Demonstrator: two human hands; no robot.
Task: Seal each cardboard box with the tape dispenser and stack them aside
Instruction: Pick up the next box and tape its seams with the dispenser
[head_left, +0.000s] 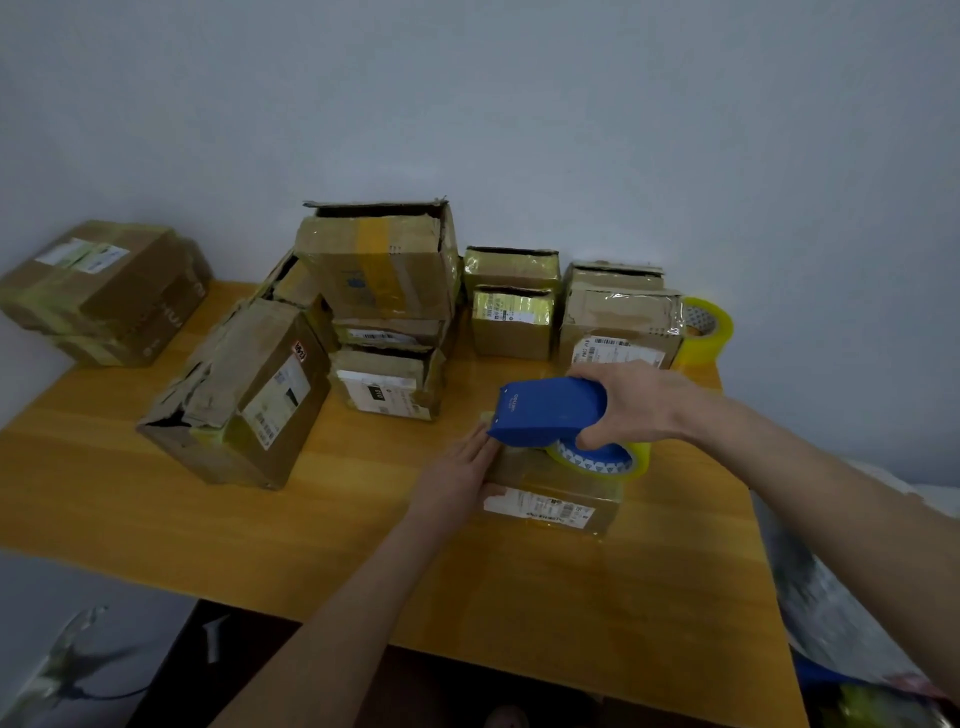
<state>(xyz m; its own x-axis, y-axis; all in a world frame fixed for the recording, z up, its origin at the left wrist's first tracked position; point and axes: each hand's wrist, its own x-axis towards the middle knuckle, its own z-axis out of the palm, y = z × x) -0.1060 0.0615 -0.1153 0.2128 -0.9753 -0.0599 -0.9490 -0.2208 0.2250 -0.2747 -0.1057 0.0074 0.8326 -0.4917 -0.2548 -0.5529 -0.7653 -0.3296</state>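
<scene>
A small cardboard box (556, 499) with a white label lies on the wooden table (156, 499) in front of me. My right hand (636, 402) grips a blue tape dispenser (550, 410) with a yellowish tape roll, held on top of this box. My left hand (460, 475) lies flat against the box's left end with straight fingers, its fingertips under the dispenser's front edge. The box's top is mostly hidden by the dispenser.
Several worn cardboard boxes stand at the back of the table, among them a tall stack (382, 291) and a large torn box (239, 389). Two stacked boxes (101, 291) sit at the far left. A spare tape roll (704, 330) rests at the back right. Plastic wrap (841, 613) lies right.
</scene>
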